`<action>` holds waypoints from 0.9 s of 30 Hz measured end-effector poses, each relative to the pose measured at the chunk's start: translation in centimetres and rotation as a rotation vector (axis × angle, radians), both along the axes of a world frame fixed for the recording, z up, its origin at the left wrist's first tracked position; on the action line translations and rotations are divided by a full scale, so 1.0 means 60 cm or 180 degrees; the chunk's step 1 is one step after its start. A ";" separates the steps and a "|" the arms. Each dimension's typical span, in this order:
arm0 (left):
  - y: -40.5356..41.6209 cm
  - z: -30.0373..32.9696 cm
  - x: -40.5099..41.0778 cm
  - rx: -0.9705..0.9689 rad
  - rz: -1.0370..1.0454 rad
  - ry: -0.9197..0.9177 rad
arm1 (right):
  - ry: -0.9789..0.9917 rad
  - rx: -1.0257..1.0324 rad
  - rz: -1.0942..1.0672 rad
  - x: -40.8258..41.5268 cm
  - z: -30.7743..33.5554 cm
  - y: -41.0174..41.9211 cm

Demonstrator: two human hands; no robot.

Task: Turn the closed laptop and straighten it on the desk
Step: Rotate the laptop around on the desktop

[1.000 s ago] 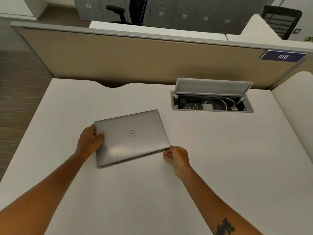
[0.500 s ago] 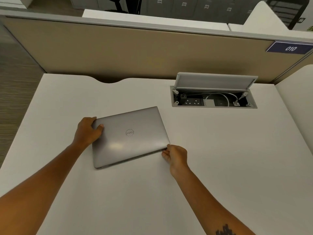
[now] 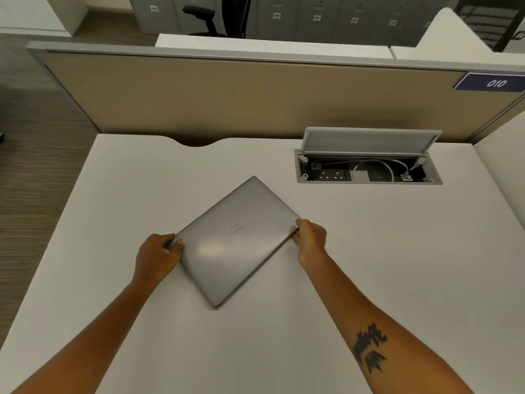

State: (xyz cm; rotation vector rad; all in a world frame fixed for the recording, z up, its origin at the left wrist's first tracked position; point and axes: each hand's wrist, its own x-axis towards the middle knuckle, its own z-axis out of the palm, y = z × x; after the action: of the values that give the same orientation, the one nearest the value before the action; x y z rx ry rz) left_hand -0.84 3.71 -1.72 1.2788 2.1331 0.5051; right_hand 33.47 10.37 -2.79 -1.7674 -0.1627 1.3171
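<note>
Mid-turn: laptop (image 3: 237, 240) sits diagonal on bench (image 3: 369, 251). Left hand (image 3: 157, 255) and right hand (image 3: 311, 237) each grip opposite corners. Next: rotate until square with bench edge.

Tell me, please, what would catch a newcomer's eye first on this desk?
First, the closed silver-grey laptop, lying skewed like a diamond in the middle of the white desk. The left hand grips its left corner and the right hand its right corner. Next, the open grey cable box recessed in the desk at the back right, with its lid up and a white cable coiled inside.
</note>
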 end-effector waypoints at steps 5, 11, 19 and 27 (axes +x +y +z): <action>-0.055 0.014 0.035 -0.0093 0.0103 -0.0054 | 0.0105 0.0152 0.0212 0.003 0.018 0.018; -0.117 -0.002 0.051 -0.0286 0.0018 0.0075 | 0.0121 0.0193 0.0552 0.017 0.018 0.021; -0.108 0.001 0.062 -0.0347 -0.0029 -0.0138 | -0.0071 0.0341 0.0972 0.002 0.026 -0.062; 0.000 0.015 0.112 -0.0386 -0.0381 -0.0406 | -0.0193 0.0287 0.1243 -0.027 0.005 -0.162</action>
State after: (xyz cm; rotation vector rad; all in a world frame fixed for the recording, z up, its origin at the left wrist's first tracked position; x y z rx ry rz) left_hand 5.89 3.68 -0.84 1.2629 1.9388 0.3899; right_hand 31.85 0.62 -2.48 -1.7553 -0.6174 1.5013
